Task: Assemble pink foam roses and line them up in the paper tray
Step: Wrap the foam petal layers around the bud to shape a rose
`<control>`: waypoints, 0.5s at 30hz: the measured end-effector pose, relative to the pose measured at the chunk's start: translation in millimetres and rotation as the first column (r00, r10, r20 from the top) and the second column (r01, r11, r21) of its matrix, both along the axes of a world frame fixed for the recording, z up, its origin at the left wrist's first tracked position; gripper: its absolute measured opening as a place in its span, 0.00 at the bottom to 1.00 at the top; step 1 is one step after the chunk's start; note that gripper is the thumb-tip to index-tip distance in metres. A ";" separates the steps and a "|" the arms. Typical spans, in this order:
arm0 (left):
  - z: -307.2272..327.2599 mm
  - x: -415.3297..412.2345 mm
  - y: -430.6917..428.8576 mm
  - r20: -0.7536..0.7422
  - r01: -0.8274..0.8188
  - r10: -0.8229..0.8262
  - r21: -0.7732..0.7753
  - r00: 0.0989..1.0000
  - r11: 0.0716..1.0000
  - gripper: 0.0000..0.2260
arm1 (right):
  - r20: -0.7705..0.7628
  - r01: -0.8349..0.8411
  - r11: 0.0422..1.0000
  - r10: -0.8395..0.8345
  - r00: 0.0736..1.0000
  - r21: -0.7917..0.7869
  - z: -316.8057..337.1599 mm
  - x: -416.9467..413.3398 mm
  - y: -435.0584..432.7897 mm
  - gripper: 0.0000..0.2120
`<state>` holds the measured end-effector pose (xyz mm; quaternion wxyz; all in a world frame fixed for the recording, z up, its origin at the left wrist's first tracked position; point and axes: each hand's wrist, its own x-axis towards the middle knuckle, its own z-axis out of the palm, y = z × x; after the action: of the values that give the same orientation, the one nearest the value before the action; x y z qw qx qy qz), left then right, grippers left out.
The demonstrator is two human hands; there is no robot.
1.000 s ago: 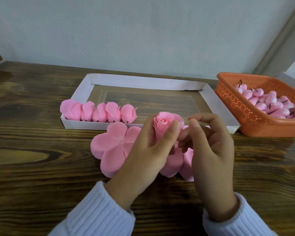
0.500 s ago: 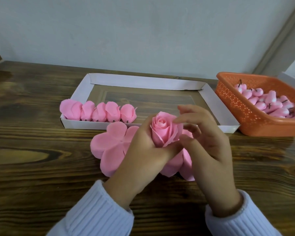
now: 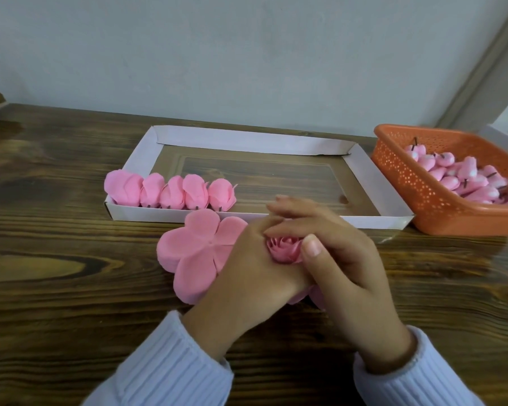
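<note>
Near the front of the bench (image 3: 71, 259), both grips meet round one pink rose (image 3: 283, 250). Its top peeks out btw them. The left grip (image 3: 247, 268) is curled round the rose from the left & holds it. The right grip (image 3: 346, 259) wraps it from the right, w/ thumb pressed on the petals & fingers laid over the left fingers. The rose is over a pile of flat pink petal shapes (image 3: 194, 250) on the bench, partly under the grips. Can't tell if it touches them.

Behind that is the white paper tray (image 3: 373, 177). 5 done roses (image 3: 170, 193) lie side by side in a row at its near left corner, touching each other. Just beside the tray on the right, an orange basket (image 3: 408, 183) holds lots of small pink buds (image 3: 464, 177) w/ dark stems. Pale ribbed sleeves (image 3: 165, 367) cover both wrists.
</note>
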<state>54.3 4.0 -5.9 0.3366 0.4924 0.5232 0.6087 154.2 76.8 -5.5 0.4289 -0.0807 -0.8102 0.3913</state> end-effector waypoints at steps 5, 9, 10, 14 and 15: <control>3.2 1.9 -0.7 0.188 -0.138 0.106 0.170 0.977 0.976 0.05 | -0.153 -0.120 0.841 0.045 0.987 -0.528 -6.9 -3.2 -3.6 0.14; 3.6 -1.8 0.0 0.338 -0.233 0.161 0.183 0.927 0.955 0.14 | -0.142 -0.193 0.763 0.133 0.981 -0.617 -8.3 -2.2 -8.1 0.13; 3.9 -2.1 -0.2 0.371 -0.233 0.156 0.173 0.916 0.957 0.16 | -0.126 -0.201 0.739 0.157 0.980 -0.643 -7.0 -3.0 -7.8 0.14; 6.8 -1.7 -1.8 0.419 -0.223 0.154 0.122 0.895 0.967 0.17 | -0.186 -0.352 0.585 0.326 0.927 -0.730 -2.8 -6.8 -12.1 0.17; 7.5 -1.6 -2.2 0.412 -0.213 0.144 0.126 0.900 0.969 0.16 | -0.209 -0.381 0.566 0.347 0.915 -0.731 -1.7 -7.0 -13.2 0.18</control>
<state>52.7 1.8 1.6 0.3363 0.3341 0.4335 0.7664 147.2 63.6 -7.3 0.2820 -0.0759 -0.5608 0.7747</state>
